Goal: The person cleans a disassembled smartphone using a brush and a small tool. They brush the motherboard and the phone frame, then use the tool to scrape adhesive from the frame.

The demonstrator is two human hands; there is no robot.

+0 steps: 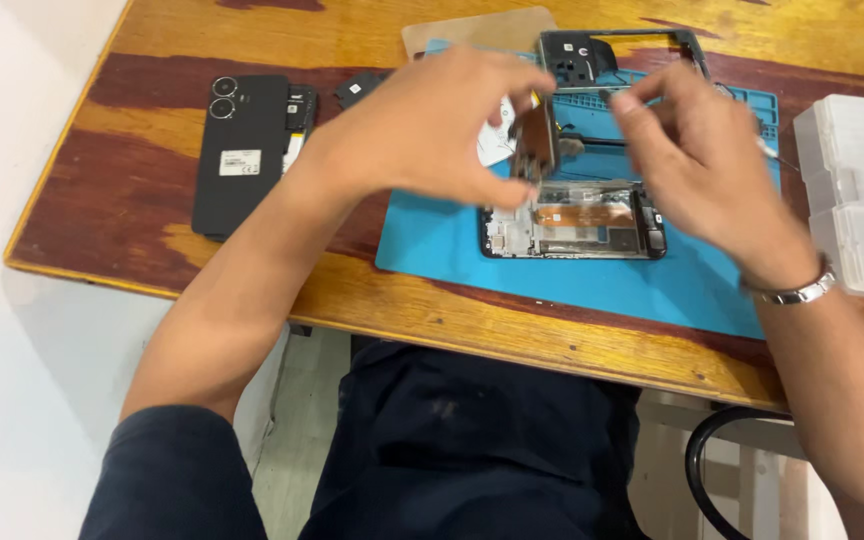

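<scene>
Wooden worktop (102,190) with worn varnish carries a blue repair mat (432,245) under both hands.

Left hand (432,125) hovers over the mat's middle, its grip pinching a small brown circuit part (534,140) upright; right hand (697,165), at 3 o'clock from it, pinches something too small to tell. Just below them, at 6 o'clock, an opened phone body (572,222) lies flat on the mat. A black phone frame (622,55) sits at 12 o'clock near the mat's far edge. Well apart at 9 o'clock lies a black back cover (242,150); a clear plastic box (857,190) stands at the right edge. Bare mat remains along the near edge.
</scene>
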